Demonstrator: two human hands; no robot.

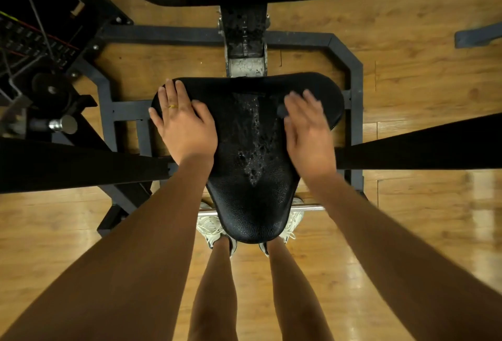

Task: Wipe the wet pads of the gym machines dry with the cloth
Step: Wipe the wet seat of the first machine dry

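With droplets [254, 134] beading the seat pad [252, 204] down its middle, wiping looks barely begun: the left hand [184, 128] braces its left side, grip apart, while the blurred right hand [307, 134], grip likewise flat, presses what seems a dark cloth [282, 111], due to sweep inward next

Warm indoor light, fairly bright; glare patches on wooden floor [483, 204] near right; right hand [307, 128] motion-blurred; wide-angle bending at edges.

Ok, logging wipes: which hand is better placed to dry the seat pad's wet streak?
Right, probably: the right hand is beside the wet streak with a dark wad, likely the cloth, at its thumb; the left hand rests flat, empty, on the left corner of the seat pad.
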